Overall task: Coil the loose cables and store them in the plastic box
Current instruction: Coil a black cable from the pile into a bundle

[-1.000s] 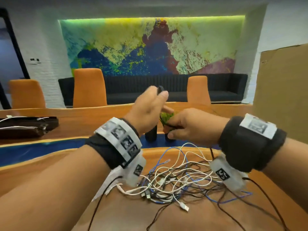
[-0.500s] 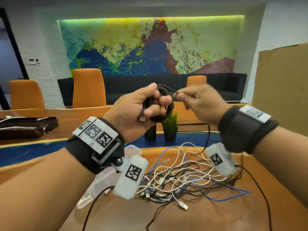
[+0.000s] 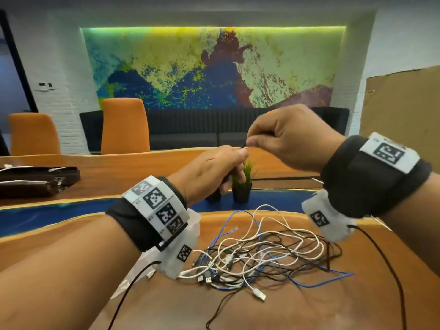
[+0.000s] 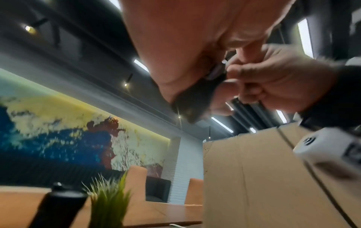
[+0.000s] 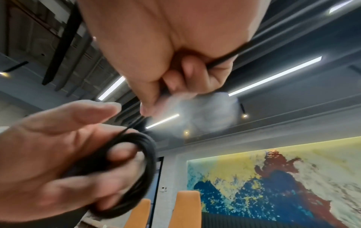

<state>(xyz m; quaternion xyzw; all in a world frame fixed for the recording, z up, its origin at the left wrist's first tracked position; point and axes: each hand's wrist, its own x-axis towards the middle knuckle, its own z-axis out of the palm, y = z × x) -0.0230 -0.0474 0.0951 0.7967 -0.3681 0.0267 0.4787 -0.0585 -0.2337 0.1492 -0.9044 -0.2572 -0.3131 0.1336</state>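
Observation:
Raised above the table, my left hand [image 3: 234, 167] grips a black cable coil [image 5: 144, 162] looped round its fingers; in the head view the hand hides most of that coil. Just above it my right hand [image 3: 250, 142] pinches the same cable's loose end [image 3: 243, 146] between thumb and forefinger. A tangled pile of white, black and blue cables [image 3: 262, 253] lies on the wooden table [image 3: 309, 306] below both hands. Left of the pile stands the clear plastic box [image 3: 194, 220], mostly hidden behind my left wrist.
A small potted grass plant [image 3: 241, 184] and a black cylinder [image 3: 213, 197] stand behind the pile. A cardboard sheet [image 3: 402, 103] rises at the right. A dark case with white cables [image 3: 35, 179] lies far left. Orange chairs [image 3: 125, 126] line the far side.
My left hand has dropped and turned its back to the camera, hiding the coil. My right hand has swung up and over it with the cable end.

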